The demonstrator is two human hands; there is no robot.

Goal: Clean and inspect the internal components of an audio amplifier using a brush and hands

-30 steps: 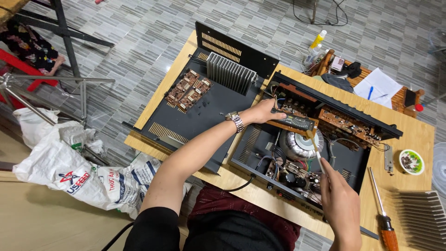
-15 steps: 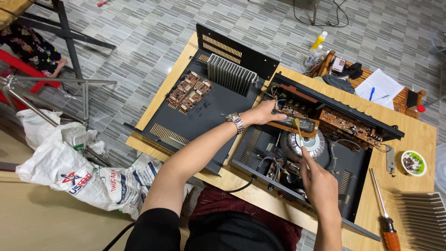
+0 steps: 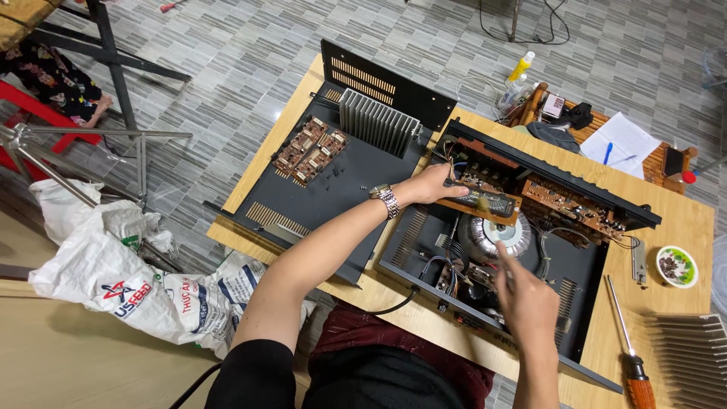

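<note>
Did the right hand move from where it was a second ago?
Yes. The right hand has slid in over the open amplifier chassis, toward the round silver transformer. Earlier it hung out over the chassis's near edge, closer to the screwdriver.

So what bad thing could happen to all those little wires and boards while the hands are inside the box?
The left hand is tilting a brown circuit board up; its thin wires might tug loose. The right hand pokes in beside the round transformer and could snag something. The screwdriver near the table edge could roll off.
</note>
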